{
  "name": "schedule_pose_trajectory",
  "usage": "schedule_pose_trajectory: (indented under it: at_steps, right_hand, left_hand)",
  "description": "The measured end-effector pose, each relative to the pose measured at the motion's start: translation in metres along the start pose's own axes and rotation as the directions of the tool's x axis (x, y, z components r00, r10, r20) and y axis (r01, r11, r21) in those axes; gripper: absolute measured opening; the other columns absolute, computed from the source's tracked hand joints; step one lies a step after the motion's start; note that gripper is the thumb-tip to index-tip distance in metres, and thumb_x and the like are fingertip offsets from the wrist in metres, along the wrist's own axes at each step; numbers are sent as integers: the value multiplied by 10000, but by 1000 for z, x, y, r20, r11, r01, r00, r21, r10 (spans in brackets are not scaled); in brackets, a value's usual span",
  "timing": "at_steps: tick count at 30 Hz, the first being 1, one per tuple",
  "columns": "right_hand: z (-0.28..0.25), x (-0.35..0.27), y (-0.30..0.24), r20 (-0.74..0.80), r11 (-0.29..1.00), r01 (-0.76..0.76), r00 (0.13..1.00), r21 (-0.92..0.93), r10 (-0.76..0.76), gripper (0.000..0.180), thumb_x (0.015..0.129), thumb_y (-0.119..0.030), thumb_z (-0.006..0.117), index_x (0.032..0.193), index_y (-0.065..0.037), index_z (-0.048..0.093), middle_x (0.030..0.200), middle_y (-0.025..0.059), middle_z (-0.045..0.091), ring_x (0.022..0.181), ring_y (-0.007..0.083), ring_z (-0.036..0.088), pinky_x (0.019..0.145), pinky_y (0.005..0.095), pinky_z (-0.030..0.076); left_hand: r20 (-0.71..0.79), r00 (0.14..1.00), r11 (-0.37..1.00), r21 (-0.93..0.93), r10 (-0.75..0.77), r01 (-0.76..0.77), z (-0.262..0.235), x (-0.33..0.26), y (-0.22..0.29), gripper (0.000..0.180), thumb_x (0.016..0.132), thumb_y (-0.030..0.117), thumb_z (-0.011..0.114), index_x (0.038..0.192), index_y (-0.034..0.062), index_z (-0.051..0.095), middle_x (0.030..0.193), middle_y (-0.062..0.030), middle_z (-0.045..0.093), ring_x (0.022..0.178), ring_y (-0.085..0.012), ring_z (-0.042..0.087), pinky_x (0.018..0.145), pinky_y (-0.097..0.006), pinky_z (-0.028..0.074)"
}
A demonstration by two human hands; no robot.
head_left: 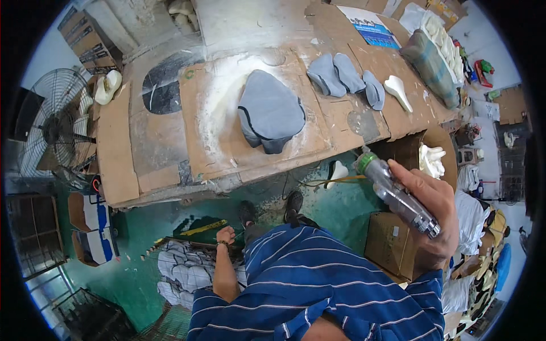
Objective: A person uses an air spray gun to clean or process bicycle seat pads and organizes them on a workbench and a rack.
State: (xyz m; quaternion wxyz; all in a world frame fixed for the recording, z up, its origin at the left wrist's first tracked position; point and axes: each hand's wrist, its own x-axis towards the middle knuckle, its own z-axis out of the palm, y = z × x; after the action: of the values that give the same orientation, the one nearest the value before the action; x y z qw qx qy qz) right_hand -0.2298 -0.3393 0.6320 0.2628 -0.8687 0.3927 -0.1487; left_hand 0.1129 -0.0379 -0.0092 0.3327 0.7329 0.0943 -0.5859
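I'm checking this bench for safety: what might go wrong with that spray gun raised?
The right hand holds the spray gun off the bench edge, so spray may miss the grey piece. The left hand reaches down to the stacked grey pieces, so attention is likely split.

The worktop is covered with sheets of brown cardboard, overlapping and dusted with white powder near the middle. On the powdered sheet lies a stack of grey fabric pieces, rounded at the top. To its right, three smaller grey pieces lie side by side, partly overlapping, with a white saddle-shaped form just beside them. A blue and white printed sheet lies near the far edge. At the right end a striped grey bundle rests along a row of white forms.
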Motion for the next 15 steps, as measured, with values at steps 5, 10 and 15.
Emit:
schedule_pose_trajectory:
  at_steps: [5, 10, 15]
  right_hand:
    - [26, -4, -51, -31, 996, -4, 1000, -91, 1, 629, 747, -134, 747, 1338, 56, 647, 857, 166, 679, 725, 285, 672, 673, 350, 507]
    - [42, -17, -94, 62, 977, 84, 995, -194, -73, 675, 738, -120, 774, 1379, 33, 626, 830, 143, 675, 698, 274, 668, 619, 363, 509]
    - [49, -35, -125, 142, 954, 162, 981, -251, -129, 720, 724, -147, 828, 1373, 67, 602, 813, 131, 667, 680, 259, 670, 559, 384, 516]
  left_hand:
    - [-67, 998, 994, 107, -12, 19, -24, 32, -15, 140, 951, 136, 627, 1029, 113, 741, 887, -20, 744, 684, -136, 676, 543, -343, 524]
    - [123, 972, 980, -1, 200, -201, -41, 68, -1, 205, 904, 173, 701, 1083, 121, 784, 839, -58, 741, 677, -158, 668, 525, -359, 482]
    - [17, 582, 533, 380, 813, -756, 2, 25, 108, 331, 944, 257, 740, 1208, 57, 741, 894, -60, 750, 729, -155, 673, 675, -330, 555]
